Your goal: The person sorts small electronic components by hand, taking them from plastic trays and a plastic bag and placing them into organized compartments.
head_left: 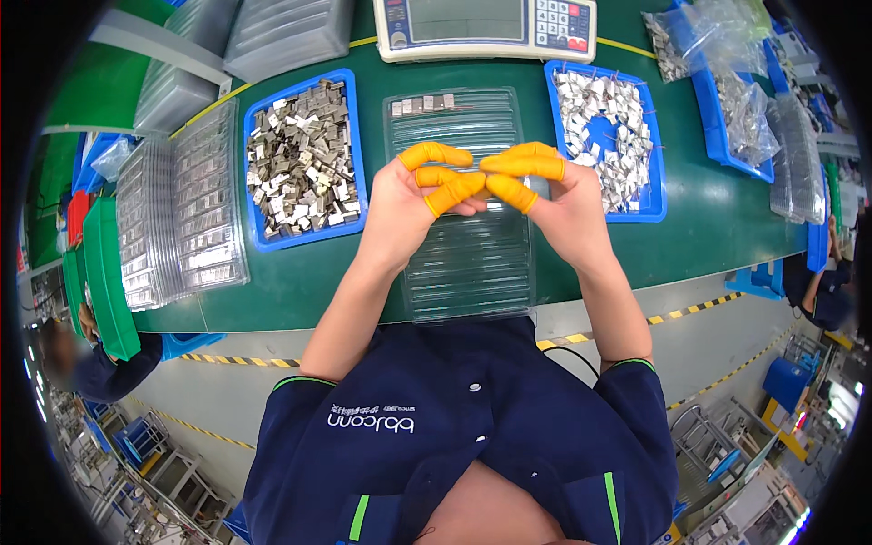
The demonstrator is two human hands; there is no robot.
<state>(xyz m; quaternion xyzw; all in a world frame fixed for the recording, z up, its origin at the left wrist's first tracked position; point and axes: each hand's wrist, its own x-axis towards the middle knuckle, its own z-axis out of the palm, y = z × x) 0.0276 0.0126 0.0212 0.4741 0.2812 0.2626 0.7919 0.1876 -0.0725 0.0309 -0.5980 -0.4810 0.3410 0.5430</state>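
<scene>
Both my hands, left hand (409,195) and right hand (554,195), pinch something tiny over the clear tray (468,263), only its far-left row filled, loads left in the blue bins (304,159).

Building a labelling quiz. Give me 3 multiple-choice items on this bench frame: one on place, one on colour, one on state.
1. Where does the clear slotted tray lie?
A. between the two blue bins
B. on the weighing scale
C. on the floor

2. What colour are the finger cots on both hands?
A. white
B. orange
C. black

3. How full is the clear slotted tray?
A. every row filled
B. a few parts in the top row only
C. turned over

Answers:
1 A: it sits between the left blue bin and the right blue bin.
2 B: the left hand and right hand meet over the tray with orange fingertips.
3 B: small metal parts fill only its top left; the other rows look bare.
</scene>
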